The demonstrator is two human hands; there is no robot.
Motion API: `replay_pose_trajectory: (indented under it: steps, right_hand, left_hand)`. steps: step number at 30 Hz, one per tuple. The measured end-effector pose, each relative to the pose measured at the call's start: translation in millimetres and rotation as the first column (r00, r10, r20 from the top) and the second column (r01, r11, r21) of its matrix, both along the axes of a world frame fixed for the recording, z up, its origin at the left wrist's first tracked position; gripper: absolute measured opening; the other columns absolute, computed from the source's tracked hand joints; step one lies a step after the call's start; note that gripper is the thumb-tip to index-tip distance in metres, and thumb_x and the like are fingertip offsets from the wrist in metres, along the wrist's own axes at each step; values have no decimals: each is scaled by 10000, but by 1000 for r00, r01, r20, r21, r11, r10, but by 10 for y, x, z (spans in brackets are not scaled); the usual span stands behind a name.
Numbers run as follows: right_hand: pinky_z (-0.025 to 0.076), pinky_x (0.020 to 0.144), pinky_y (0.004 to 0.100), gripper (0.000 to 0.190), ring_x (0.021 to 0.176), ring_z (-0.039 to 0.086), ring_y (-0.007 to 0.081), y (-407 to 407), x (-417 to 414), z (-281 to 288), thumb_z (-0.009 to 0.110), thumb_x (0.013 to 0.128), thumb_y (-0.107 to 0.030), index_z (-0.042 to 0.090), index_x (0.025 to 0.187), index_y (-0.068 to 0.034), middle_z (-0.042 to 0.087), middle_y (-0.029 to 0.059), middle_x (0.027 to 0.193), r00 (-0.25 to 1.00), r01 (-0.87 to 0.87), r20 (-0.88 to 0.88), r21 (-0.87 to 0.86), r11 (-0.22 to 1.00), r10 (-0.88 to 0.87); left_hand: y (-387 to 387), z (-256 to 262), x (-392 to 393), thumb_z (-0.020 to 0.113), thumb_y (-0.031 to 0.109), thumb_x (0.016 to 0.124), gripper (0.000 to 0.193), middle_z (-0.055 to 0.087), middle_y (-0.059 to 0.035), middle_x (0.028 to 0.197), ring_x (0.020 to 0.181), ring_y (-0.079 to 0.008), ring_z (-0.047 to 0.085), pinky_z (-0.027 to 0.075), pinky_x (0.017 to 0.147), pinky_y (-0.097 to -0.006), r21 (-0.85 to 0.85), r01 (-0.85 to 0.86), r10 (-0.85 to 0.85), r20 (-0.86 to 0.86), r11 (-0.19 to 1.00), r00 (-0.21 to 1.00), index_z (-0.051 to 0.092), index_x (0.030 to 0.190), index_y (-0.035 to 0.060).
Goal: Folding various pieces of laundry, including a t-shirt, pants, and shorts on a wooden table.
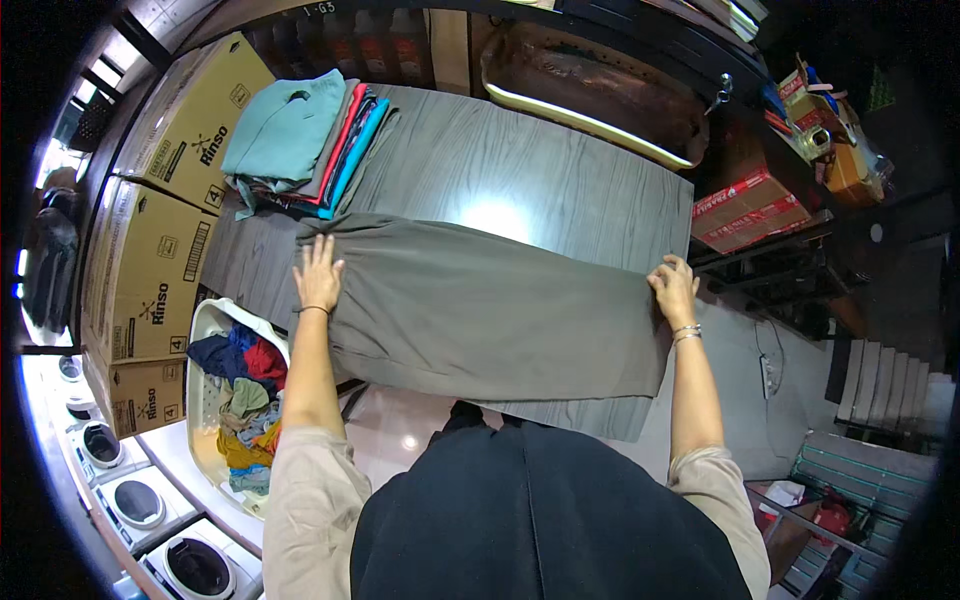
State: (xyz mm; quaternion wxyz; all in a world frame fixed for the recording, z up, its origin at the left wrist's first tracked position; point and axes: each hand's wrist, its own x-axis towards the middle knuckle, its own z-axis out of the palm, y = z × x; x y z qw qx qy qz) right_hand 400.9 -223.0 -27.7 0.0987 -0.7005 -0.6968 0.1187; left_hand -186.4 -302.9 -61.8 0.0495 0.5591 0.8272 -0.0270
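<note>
A long grey-brown garment (487,315), which looks like a skirt, lies spread across the grey wood-grain table (585,180). Its gathered end is on the left and a straight hem on the right. My left hand (319,277) rests palm down on the gathered end, fingers apart. At the hem's far right corner, my right hand (673,289) pinches the cloth between thumb and curled fingers. Beyond my left hand stands a stack of folded clothes (289,139), with a pale teal shirt on top.
Rinso cartons (161,277) are stacked along the left side. A cream laundry basket (199,420) full of mixed clothes sits below them. A brown tray-like container with a pale rim (585,120) borders the table's far edge. Taped cartons (757,214) stand at right; front-loading washers (139,502) line the lower left.
</note>
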Motion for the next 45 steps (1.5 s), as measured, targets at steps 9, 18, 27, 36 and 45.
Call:
replay_pose_trajectory:
  steps: [9, 18, 27, 36, 45]
  right_hand:
    - [333, 970, 474, 277, 1128, 445, 320, -221, -250, -86, 587, 782, -98, 547, 1051, -50, 494, 125, 1199, 984, 54, -180, 361, 931, 12]
    - [184, 991, 638, 336, 1310, 248, 300, -227, -392, -162, 497, 877, -315, 526, 1164, -144, 330, 94, 1385, 998, -20, -65, 90, 996, 26]
    - [211, 982, 623, 128, 1253, 331, 304, -10, -709, -64, 575, 818, -162, 566, 908, -71, 399, 102, 1318, 999, -11, -49, 0, 1000, 11]
    - [136, 1032, 597, 594, 1352, 143, 311, -504, -852, -257, 479, 864, -363, 276, 1393, -185, 157, 96, 1474, 975, -153, 157, -24, 988, 155]
    - [150, 1026, 593, 603, 1347, 143, 332, -950, -457, -227, 499, 860, -370, 274, 1395, -206, 137, 111, 1476, 996, 38, 78, -18, 999, -37]
  left_hand:
    - [408, 382, 610, 481, 53, 750, 395, 532, -69, 1120, 1074, -255, 469, 283, 996, -485, 454, 359, -368, -73, 815, 927, 565, 1122, 156]
    - [116, 351, 82, 536, 14, 748, 465, 491, -132, 1241, 1157, -317, 436, 325, 974, -433, 494, 258, -287, -17, 831, 958, 509, 1207, 82]
    - [49, 444, -136, 618, 94, 734, 203, 562, -108, 844, 804, -264, 545, 412, 713, -406, 583, -69, 242, -224, 809, 944, 549, 920, 47]
    - [29, 93, 178, 525, 392, 822, 625, 284, -108, 1427, 1326, -307, 223, 194, 1052, -500, 235, 128, -158, 117, 964, 980, 317, 1376, 194]
    - [-1295, 128, 229, 666, 294, 763, 514, 527, -258, 1031, 999, -361, 510, 405, 820, -452, 252, -783, 760, 200, 569, 618, 474, 1143, 6]
